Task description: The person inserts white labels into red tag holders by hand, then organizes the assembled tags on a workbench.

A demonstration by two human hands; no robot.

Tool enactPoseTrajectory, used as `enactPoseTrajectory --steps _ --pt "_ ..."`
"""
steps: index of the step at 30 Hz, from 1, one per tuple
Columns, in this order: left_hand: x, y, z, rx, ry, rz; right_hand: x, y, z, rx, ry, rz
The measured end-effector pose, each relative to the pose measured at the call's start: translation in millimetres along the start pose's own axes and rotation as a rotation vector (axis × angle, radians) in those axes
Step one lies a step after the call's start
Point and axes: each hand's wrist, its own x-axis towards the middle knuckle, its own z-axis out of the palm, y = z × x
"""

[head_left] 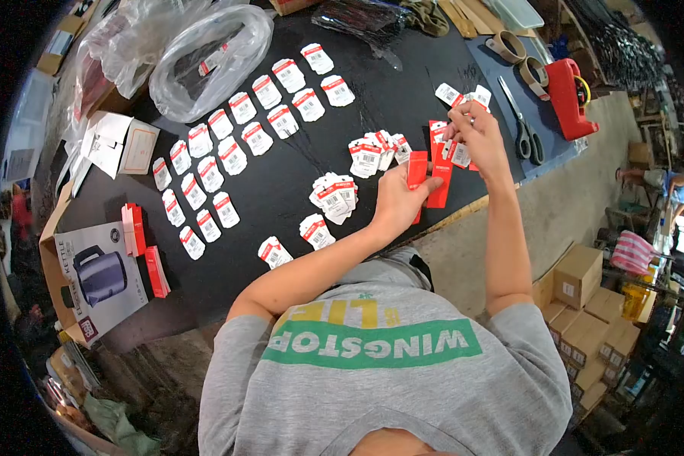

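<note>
My left hand point(403, 199) is closed on a red card strip point(417, 169), with more red strips point(438, 187) lying under its fingertips. Just to the right, my right hand point(479, 140) pinches a white and red barcode tag point(459, 155), partly hidden by the fingers. More white tags point(449, 95) with thin black strings lie beyond that hand. Left of my left hand are a loose pile of tags point(367, 157) and another heap point(334, 196). Small stacks of the same tags point(233, 158) stand in rows across the black table.
Scissors point(521, 125), tape rolls point(507, 47) and a red tape dispenser point(571, 99) lie at the right. Plastic bags point(213, 61), a white box point(121, 144), a kettle box point(102, 273) and red card bundles point(155, 271) are at the left. Cartons point(585, 327) stand on the floor.
</note>
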Motion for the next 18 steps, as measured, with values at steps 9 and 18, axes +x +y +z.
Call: enactPoseTrajectory --steps 9,18 --pt "-63.3 19.5 -65.1 -0.619 -0.400 -0.595 33.8 9.2 -14.8 -0.272 -0.080 0.054" --pt "-119.6 37.4 -109.8 -0.723 -0.149 -0.417 -8.7 -49.1 119.3 -0.280 -0.275 -0.454"
